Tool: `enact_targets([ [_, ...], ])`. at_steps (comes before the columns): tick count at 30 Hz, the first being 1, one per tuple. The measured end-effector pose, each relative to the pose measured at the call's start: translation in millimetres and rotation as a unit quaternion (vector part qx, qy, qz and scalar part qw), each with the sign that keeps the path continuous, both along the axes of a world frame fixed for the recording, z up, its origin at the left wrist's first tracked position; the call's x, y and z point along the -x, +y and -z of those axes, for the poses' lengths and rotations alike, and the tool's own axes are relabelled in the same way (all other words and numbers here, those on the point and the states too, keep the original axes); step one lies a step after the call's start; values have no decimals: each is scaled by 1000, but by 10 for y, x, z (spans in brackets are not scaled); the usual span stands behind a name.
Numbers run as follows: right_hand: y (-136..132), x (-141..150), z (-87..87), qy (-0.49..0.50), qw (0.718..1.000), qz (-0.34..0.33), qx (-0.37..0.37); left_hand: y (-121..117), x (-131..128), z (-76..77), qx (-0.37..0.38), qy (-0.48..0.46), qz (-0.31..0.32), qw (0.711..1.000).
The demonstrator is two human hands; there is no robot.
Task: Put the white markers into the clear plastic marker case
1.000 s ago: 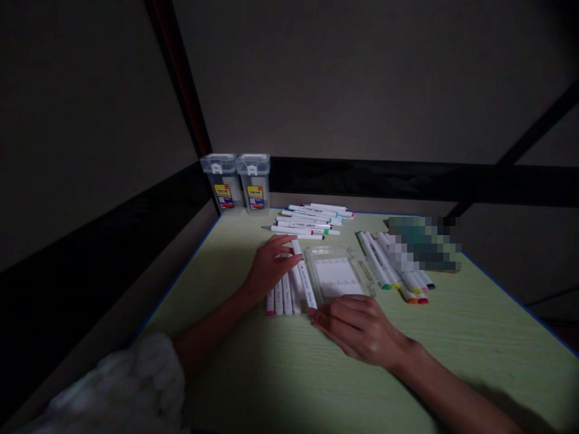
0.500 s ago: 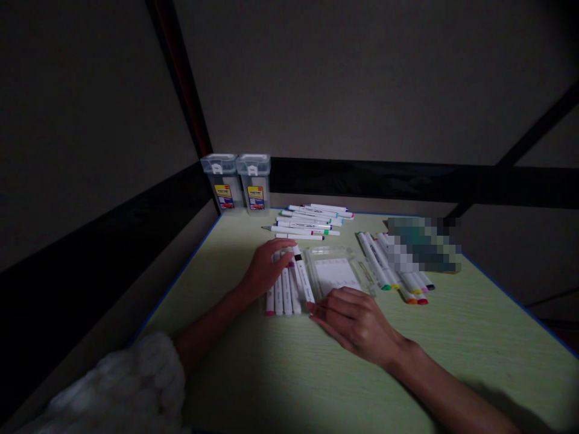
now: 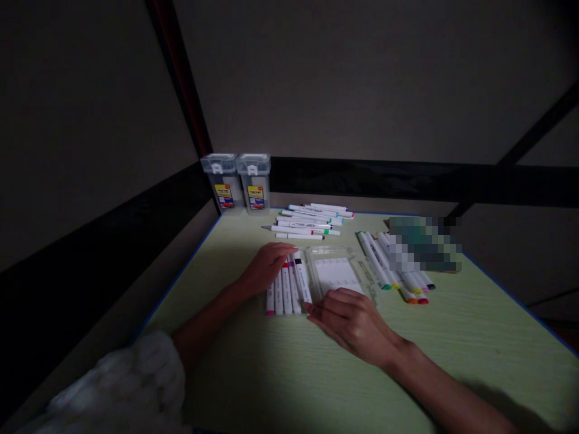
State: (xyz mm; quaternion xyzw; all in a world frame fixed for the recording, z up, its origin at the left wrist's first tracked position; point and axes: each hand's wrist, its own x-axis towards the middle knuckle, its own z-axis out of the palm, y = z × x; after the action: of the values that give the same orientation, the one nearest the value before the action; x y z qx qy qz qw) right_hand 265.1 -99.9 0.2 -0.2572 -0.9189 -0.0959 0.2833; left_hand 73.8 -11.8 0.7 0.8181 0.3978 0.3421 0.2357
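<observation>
A row of white markers (image 3: 288,284) with coloured caps lies side by side on the pale green table (image 3: 280,374). My left hand (image 3: 266,265) rests on the far ends of these markers, fingers extended over them. My right hand (image 3: 353,319) lies flat on the table, its fingertips touching the near end of the rightmost marker in the row. Just right of the row sits a clear plastic case (image 3: 337,274), lying flat between my hands.
Two upright clear marker boxes (image 3: 237,181) stand at the table's far left corner. A loose pile of markers (image 3: 310,220) lies behind the case, another group (image 3: 393,268) to the right beside a blurred patch. Dark rails border the table.
The marker that stood apart and slanted at the row's right has been pushed in parallel against the others. My right hand has slid slightly left and forward; my left hand has flattened on the row.
</observation>
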Motion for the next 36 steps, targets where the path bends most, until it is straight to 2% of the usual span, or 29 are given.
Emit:
enact_targets([
  [8, 20, 5, 47, -9, 1000, 12, 10, 10, 15, 65, 13, 50, -4, 999],
  [19, 8, 11, 29, -12, 999, 20, 42, -10, -25, 39, 16, 74, -12, 997],
  [27, 26, 30, 23, -13, 999, 24, 32, -11, -18, 40, 3, 105, -4, 994],
  [36, 13, 37, 0, -4, 998, 24, 54, -14, -6, 50, -18, 83, 13, 996],
])
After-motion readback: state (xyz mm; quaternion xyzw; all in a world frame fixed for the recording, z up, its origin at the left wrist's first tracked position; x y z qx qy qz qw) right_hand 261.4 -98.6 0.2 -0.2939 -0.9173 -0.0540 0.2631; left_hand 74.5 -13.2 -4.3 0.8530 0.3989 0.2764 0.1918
